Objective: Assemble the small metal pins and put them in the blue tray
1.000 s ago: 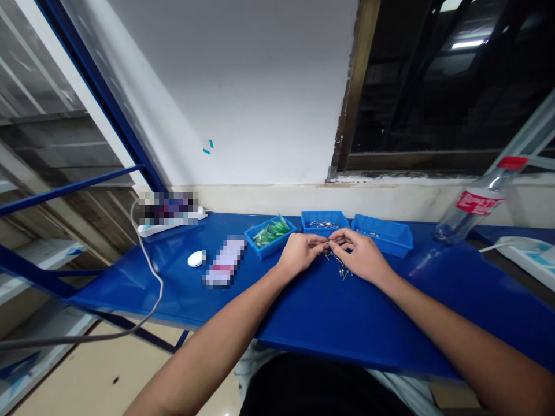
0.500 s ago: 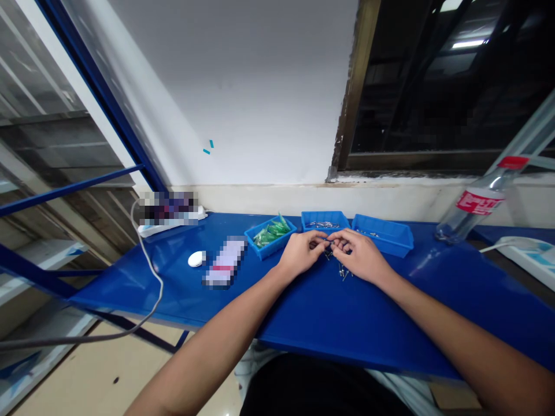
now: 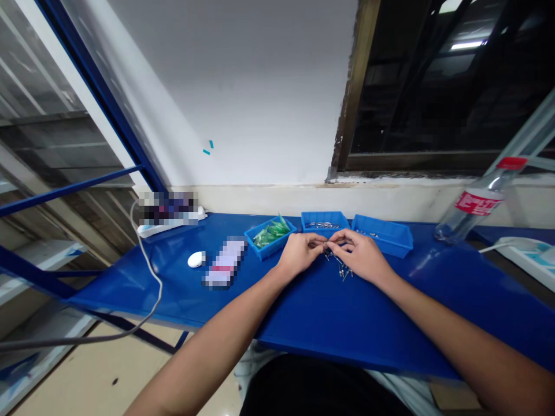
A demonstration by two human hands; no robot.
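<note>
L hand, R hand pinch sm. pc.

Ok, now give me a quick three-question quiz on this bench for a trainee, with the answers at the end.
1. Where do the green pieces lie?
a) left tray
b) middle tray
c) right tray
2. True or false: the clear bottle has a red cap.
3. What lies loose on the table, close to the left hand and the right hand?

Key:
1. a
2. True
3. Small metal pieces, thin and heaped together; their exact kind is too small to tell.
</note>
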